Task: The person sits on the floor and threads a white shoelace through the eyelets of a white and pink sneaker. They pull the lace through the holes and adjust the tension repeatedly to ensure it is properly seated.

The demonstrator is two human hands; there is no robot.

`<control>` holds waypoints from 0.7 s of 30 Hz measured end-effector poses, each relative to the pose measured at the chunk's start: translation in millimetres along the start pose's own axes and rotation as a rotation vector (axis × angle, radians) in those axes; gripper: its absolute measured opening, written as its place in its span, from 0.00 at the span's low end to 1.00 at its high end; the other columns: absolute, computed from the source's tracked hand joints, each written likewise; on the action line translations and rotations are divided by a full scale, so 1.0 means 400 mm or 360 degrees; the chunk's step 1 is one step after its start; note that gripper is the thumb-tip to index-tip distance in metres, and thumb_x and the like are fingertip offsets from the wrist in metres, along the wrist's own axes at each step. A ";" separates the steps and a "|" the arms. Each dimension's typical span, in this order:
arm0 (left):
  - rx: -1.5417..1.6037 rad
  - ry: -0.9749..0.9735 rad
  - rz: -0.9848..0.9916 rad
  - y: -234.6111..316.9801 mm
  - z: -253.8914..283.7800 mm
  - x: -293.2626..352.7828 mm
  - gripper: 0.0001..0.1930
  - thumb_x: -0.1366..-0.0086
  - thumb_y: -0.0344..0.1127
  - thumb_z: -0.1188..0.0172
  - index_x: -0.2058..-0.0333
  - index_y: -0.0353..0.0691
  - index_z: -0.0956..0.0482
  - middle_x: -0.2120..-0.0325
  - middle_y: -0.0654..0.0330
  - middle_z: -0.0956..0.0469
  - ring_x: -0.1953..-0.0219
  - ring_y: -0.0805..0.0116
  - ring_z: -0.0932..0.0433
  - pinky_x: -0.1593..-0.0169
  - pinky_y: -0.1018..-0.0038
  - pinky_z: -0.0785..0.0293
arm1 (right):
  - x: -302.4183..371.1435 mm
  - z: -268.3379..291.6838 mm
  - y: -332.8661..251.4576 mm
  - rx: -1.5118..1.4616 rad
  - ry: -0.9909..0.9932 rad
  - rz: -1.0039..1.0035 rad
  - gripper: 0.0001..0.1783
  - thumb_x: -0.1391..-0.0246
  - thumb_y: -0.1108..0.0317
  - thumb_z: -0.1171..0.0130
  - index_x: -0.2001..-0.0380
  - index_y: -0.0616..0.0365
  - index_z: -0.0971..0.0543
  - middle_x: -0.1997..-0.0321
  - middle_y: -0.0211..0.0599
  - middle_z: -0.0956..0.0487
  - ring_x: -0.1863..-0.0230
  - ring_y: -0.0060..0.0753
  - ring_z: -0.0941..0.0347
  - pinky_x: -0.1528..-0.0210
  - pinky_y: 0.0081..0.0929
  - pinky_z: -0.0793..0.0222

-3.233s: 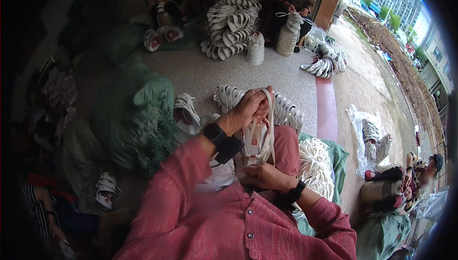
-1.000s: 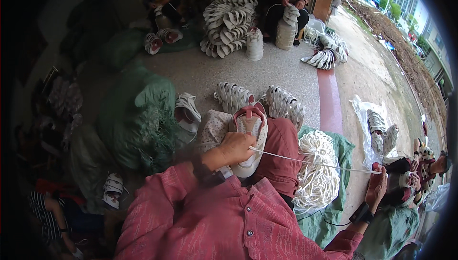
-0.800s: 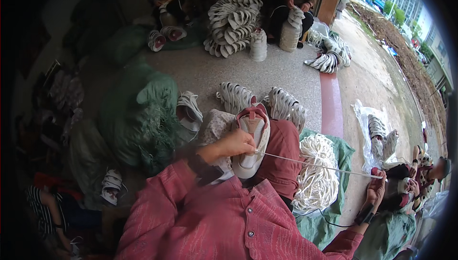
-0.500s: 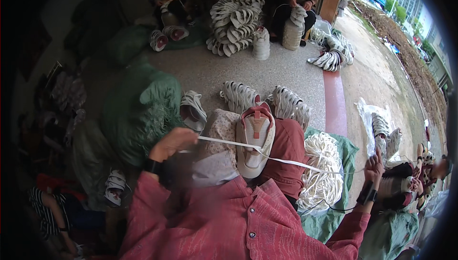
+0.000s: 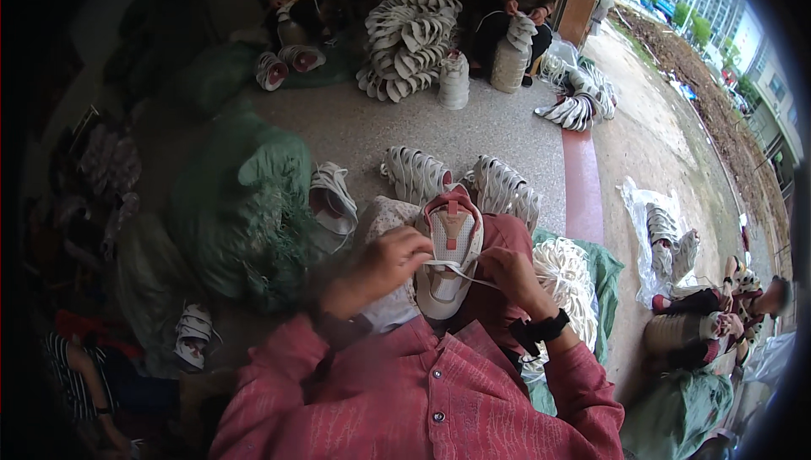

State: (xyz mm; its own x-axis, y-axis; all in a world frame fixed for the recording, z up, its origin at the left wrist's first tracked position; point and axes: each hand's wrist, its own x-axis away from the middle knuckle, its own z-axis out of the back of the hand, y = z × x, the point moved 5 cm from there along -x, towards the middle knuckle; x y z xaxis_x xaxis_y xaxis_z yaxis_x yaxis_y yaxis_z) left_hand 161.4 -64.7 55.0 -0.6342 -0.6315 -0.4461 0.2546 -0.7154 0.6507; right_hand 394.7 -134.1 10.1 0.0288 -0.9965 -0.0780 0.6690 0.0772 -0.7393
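A white and beige shoe upper (image 5: 441,289) with a dark red lining stands between my knees, its tongue pointing away from me. A white shoelace (image 5: 454,267) runs across its lower eyelets. At the shoe's left edge, my left hand (image 5: 387,259) is closed with the fingertips pinched on the lace. My right hand (image 5: 509,276) is close to the right edge, its fingers bent in a pinch on the lace's other side. The fingers partly hide both lace ends.
A bundle of white laces (image 5: 568,272) lies on green sheeting to my right. Beyond my knees stand two stacks of shoe uppers (image 5: 417,174). Green sacks (image 5: 245,198) fill the left side. Several other people sit around, with a big pile of uppers (image 5: 412,33) at the back.
Both hands have come inward from wide apart to the shoe's sides. The lace, stretched out across the shoe before, now lies short between the hands. The whole view has shifted slightly.
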 end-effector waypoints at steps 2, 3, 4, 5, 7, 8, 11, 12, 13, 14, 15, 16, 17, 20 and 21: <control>0.0079 -0.0059 -0.0111 0.032 -0.067 -0.036 0.07 0.41 0.29 0.37 0.63 0.37 0.21 0.67 0.56 0.23 0.61 0.55 0.22 0.57 0.66 0.26 | 0.009 -0.014 -0.007 0.0118 0.0017 0.0142 0.08 0.43 0.68 0.45 0.65 0.58 0.19 0.65 0.45 0.18 0.62 0.51 0.21 0.62 0.40 0.27; 0.0101 -0.0086 -0.0108 0.025 -0.100 -0.044 0.07 0.41 0.29 0.37 0.63 0.37 0.22 0.67 0.56 0.23 0.61 0.54 0.22 0.57 0.66 0.26 | 0.011 -0.015 -0.013 0.0113 0.0007 0.0157 0.08 0.43 0.68 0.45 0.65 0.57 0.19 0.65 0.45 0.18 0.63 0.51 0.21 0.62 0.40 0.27; 0.0116 -0.0119 -0.0106 0.013 -0.126 -0.048 0.07 0.41 0.29 0.38 0.63 0.38 0.22 0.67 0.56 0.24 0.61 0.54 0.23 0.57 0.65 0.26 | 0.013 -0.016 -0.021 0.0100 0.0003 0.0174 0.08 0.43 0.68 0.45 0.65 0.57 0.19 0.65 0.44 0.18 0.63 0.51 0.21 0.62 0.40 0.27; 0.0069 -0.0090 -0.0127 0.001 -0.145 -0.048 0.07 0.42 0.28 0.38 0.63 0.38 0.23 0.67 0.56 0.25 0.61 0.53 0.23 0.57 0.65 0.26 | 0.015 -0.017 -0.025 0.0087 -0.0002 0.0192 0.07 0.43 0.68 0.45 0.65 0.57 0.19 0.65 0.44 0.19 0.63 0.51 0.21 0.62 0.40 0.27; -0.0026 -0.0056 -0.0188 -0.016 -0.171 -0.053 0.08 0.43 0.28 0.38 0.63 0.39 0.24 0.67 0.56 0.27 0.61 0.53 0.24 0.57 0.64 0.27 | 0.013 -0.020 -0.023 0.0067 -0.0005 0.0202 0.07 0.44 0.68 0.44 0.67 0.57 0.19 0.66 0.44 0.19 0.64 0.51 0.22 0.63 0.40 0.28; -0.0031 -0.0054 -0.0143 -0.028 -0.184 -0.051 0.09 0.43 0.27 0.38 0.63 0.39 0.24 0.67 0.56 0.27 0.61 0.53 0.24 0.56 0.64 0.27 | 0.012 -0.021 -0.022 0.0059 -0.0007 0.0208 0.06 0.45 0.68 0.44 0.68 0.57 0.19 0.67 0.44 0.20 0.64 0.52 0.22 0.63 0.40 0.28; -0.0099 -0.0054 -0.0089 -0.033 -0.190 -0.056 0.10 0.45 0.26 0.38 0.63 0.39 0.24 0.67 0.55 0.29 0.61 0.53 0.24 0.56 0.63 0.27 | 0.006 -0.024 -0.030 0.0051 0.0011 0.0218 0.06 0.46 0.68 0.44 0.69 0.57 0.19 0.67 0.42 0.20 0.65 0.52 0.22 0.63 0.39 0.28; -0.0137 -0.0043 -0.0118 -0.031 -0.190 -0.059 0.10 0.45 0.25 0.39 0.63 0.39 0.24 0.67 0.55 0.29 0.61 0.53 0.24 0.56 0.63 0.27 | 0.004 -0.026 -0.035 0.0077 0.0018 0.0219 0.06 0.46 0.68 0.44 0.69 0.57 0.19 0.68 0.42 0.20 0.65 0.52 0.22 0.63 0.39 0.28; -0.0174 -0.0031 -0.0147 -0.028 -0.188 -0.063 0.09 0.45 0.25 0.39 0.64 0.39 0.24 0.67 0.55 0.29 0.61 0.53 0.24 0.56 0.63 0.27 | 0.004 -0.029 -0.040 0.0102 0.0025 0.0221 0.07 0.46 0.68 0.44 0.69 0.57 0.19 0.68 0.42 0.21 0.66 0.51 0.23 0.64 0.39 0.28; -0.0097 -0.0081 -0.0123 -0.035 -0.189 -0.068 0.09 0.46 0.24 0.39 0.65 0.38 0.24 0.67 0.56 0.29 0.62 0.55 0.24 0.56 0.64 0.27 | 0.003 -0.032 -0.046 0.0128 0.0031 0.0222 0.07 0.47 0.68 0.44 0.69 0.57 0.19 0.68 0.42 0.21 0.66 0.51 0.23 0.64 0.39 0.28; -0.0018 -0.0130 -0.0097 -0.044 -0.188 -0.074 0.09 0.46 0.23 0.40 0.65 0.38 0.23 0.68 0.56 0.29 0.62 0.56 0.24 0.57 0.65 0.27 | 0.003 -0.036 -0.047 0.0122 0.0043 0.0222 0.07 0.47 0.68 0.44 0.69 0.57 0.19 0.68 0.43 0.21 0.66 0.51 0.23 0.64 0.39 0.29; 0.0062 -0.0179 -0.0071 -0.051 -0.190 -0.078 0.08 0.47 0.23 0.40 0.66 0.37 0.23 0.68 0.57 0.28 0.62 0.57 0.24 0.57 0.66 0.27 | 0.002 -0.044 -0.043 0.0115 0.0055 0.0221 0.07 0.47 0.68 0.44 0.69 0.58 0.19 0.68 0.43 0.21 0.67 0.50 0.23 0.64 0.39 0.29; 0.0135 -0.0213 -0.0020 -0.057 -0.194 -0.079 0.08 0.48 0.23 0.40 0.67 0.37 0.22 0.68 0.57 0.28 0.63 0.59 0.24 0.57 0.67 0.28 | 0.001 -0.051 -0.037 0.0108 0.0065 0.0221 0.07 0.47 0.67 0.44 0.69 0.58 0.19 0.69 0.44 0.21 0.67 0.50 0.23 0.65 0.39 0.29; 0.0319 -0.0296 0.0104 -0.060 -0.201 -0.089 0.06 0.49 0.22 0.41 0.70 0.36 0.21 0.70 0.58 0.26 0.63 0.63 0.24 0.57 0.69 0.28 | 0.004 -0.093 0.035 -0.0682 -0.0095 -0.0364 0.08 0.47 0.68 0.44 0.71 0.60 0.20 0.69 0.47 0.21 0.67 0.53 0.23 0.65 0.40 0.29; 0.0346 -0.0300 0.0142 -0.067 -0.201 -0.086 0.06 0.49 0.22 0.41 0.70 0.36 0.21 0.70 0.59 0.25 0.63 0.64 0.24 0.57 0.70 0.28 | 0.001 -0.090 0.028 -0.0721 -0.0137 -0.0478 0.08 0.47 0.68 0.44 0.71 0.61 0.20 0.70 0.46 0.21 0.68 0.50 0.23 0.65 0.38 0.29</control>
State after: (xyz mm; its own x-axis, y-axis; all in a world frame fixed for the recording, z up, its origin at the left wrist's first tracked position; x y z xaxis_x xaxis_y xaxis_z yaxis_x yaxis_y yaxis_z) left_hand 235.3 -47.9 3.6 -0.7460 -0.6077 -0.2723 0.1660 -0.5656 0.8078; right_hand 375.6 -132.4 -22.3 -0.0406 -0.9742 0.2218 0.2707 -0.2245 -0.9361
